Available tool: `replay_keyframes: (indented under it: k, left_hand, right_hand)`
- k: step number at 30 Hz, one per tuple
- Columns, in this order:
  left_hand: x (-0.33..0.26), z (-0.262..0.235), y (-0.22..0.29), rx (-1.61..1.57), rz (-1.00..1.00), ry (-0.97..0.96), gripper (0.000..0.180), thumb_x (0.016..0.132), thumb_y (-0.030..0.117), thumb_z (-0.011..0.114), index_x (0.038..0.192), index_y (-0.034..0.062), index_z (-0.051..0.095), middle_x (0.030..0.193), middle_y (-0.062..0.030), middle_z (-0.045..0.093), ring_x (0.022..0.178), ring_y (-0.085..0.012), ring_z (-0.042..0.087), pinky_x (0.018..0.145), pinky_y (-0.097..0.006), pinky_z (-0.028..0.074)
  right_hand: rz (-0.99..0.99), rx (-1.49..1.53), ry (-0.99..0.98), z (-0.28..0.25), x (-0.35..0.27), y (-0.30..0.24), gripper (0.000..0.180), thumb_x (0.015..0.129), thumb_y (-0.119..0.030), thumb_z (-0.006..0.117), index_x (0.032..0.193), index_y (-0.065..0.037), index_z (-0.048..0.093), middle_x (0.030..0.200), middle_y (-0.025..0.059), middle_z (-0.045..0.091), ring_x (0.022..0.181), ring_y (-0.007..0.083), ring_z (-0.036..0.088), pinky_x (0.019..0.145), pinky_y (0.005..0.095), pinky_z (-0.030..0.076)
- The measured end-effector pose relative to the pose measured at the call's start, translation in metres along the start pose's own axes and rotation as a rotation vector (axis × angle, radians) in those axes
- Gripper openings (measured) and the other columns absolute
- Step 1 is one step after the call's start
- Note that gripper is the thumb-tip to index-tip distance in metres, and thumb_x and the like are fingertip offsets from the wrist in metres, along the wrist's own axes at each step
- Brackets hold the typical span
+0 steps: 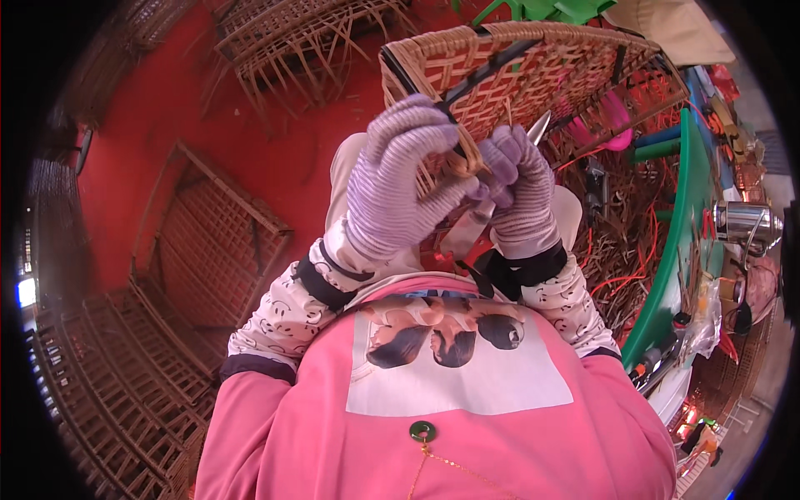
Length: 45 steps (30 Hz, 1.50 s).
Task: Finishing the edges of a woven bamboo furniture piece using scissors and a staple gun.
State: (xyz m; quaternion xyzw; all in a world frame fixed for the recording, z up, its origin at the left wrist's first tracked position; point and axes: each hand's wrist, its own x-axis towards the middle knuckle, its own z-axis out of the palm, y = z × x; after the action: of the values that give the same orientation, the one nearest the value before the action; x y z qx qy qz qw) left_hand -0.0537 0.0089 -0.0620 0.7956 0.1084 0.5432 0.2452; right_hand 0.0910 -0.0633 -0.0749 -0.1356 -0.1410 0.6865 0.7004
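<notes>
In front of me a woven rattan panel (575,54) stands tilted, with a wrapped rim and dark frame bars. My left hand (400,179), in a striped lilac glove, is curled around its near wrapped corner, the thumb stretched toward my right hand. My right hand (521,187), gloved alike, is closed at the same corner, its fingers pinching a thin cane strip (508,108). A pointed metal blade (540,127) sticks out beside the right fingers; whether that hand grips it is hidden. Below the hands shows a flat greyish piece (465,235), its kind unclear.
Woven rattan frames (208,242) lie on the red floor to the left, with another unfinished basket piece (308,42) at the back. On the right is a green table edge (679,242), with cane scraps (617,233) heaped under it and a metal flask (746,223) beyond.
</notes>
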Motion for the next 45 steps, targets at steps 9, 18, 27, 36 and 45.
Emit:
replay_keyframes:
  k: [9, 18, 27, 36, 45]
  left_hand:
    - [0.021, -0.017, -0.043, 0.024, -0.058, -0.054, 0.048, 0.058, 0.006, 0.078, 0.099, 0.0031, 0.053, 0.105, -0.0118, 0.053, 0.102, -0.0264, 0.053, 0.086, -0.033, 0.045]
    - [-0.021, 0.003, -0.030, 0.024, -0.340, 0.146, 0.045, 0.058, 0.018, 0.078, 0.095, 0.0035, 0.058, 0.103, -0.0140, 0.055, 0.108, -0.0326, 0.047, 0.088, -0.038, 0.041]
    - [-0.037, 0.013, -0.030, -0.173, -0.152, 0.071, 0.036, 0.071, 0.027, 0.068, 0.098, 0.0043, 0.060, 0.101, -0.0104, 0.058, 0.112, -0.0337, 0.045, 0.093, -0.042, 0.036]
    - [-0.032, 0.030, -0.023, -0.421, -0.394, 0.311, 0.042, 0.065, 0.031, 0.071, 0.096, 0.0054, 0.059, 0.095, -0.0130, 0.058, 0.093, -0.0307, 0.054, 0.083, -0.039, 0.042]
    - [-0.026, 0.006, -0.020, -0.551, -0.377, 0.218, 0.042, 0.058, 0.026, 0.075, 0.092, 0.0098, 0.057, 0.077, -0.0070, 0.060, 0.075, -0.0272, 0.058, 0.076, -0.036, 0.040]
  right_hand:
    - [-0.075, -0.007, 0.048, 0.011, 0.045, 0.004, 0.034, 0.090, -0.033, 0.042, 0.065, -0.010, 0.046, 0.050, 0.0018, 0.039, 0.043, 0.0198, 0.038, 0.054, 0.0332, 0.042]
    - [-0.031, -0.143, 0.200, 0.014, 0.034, 0.002, 0.033, 0.094, -0.030, 0.034, 0.065, -0.016, 0.039, 0.054, -0.0042, 0.033, 0.039, 0.0087, 0.029, 0.043, 0.0250, 0.037]
    - [-0.220, -0.492, 0.572, 0.032, 0.003, 0.011, 0.028, 0.090, -0.027, 0.040, 0.074, -0.009, 0.054, 0.051, -0.0043, 0.046, 0.032, 0.0048, 0.036, 0.029, 0.0173, 0.030]
    - [-0.307, -0.737, 0.834, 0.028, 0.012, 0.009, 0.029, 0.089, -0.031, 0.043, 0.085, -0.006, 0.057, 0.068, 0.0067, 0.060, 0.055, 0.0157, 0.059, 0.045, 0.0271, 0.050]
    - [-0.259, -0.601, 0.751, 0.008, -0.006, -0.007, 0.035, 0.088, -0.035, 0.043, 0.091, -0.003, 0.058, 0.083, 0.0125, 0.062, 0.071, 0.0252, 0.061, 0.066, 0.0381, 0.052]
